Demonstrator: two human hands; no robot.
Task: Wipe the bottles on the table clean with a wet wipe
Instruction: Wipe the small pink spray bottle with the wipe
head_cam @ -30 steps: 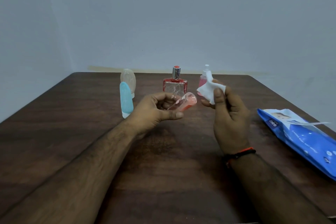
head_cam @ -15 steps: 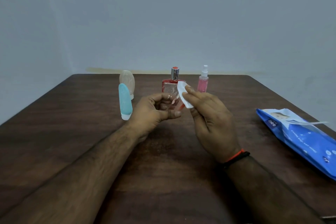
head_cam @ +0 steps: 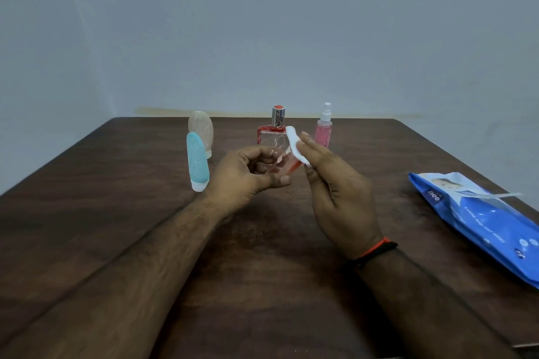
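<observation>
Above table (head_cam: 262, 285), pink bottle (head_cam: 287, 167) half-hidden behind fingers (head_cam: 264, 151).

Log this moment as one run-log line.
left hand: holds small pink bottle | right hand: presses wet wipe on it | phase: wiping

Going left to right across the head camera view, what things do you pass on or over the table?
Blue squeeze bottle → left hand holding a small pink bottle → white wet wipe in the right hand → blue wet wipe pack.
</observation>
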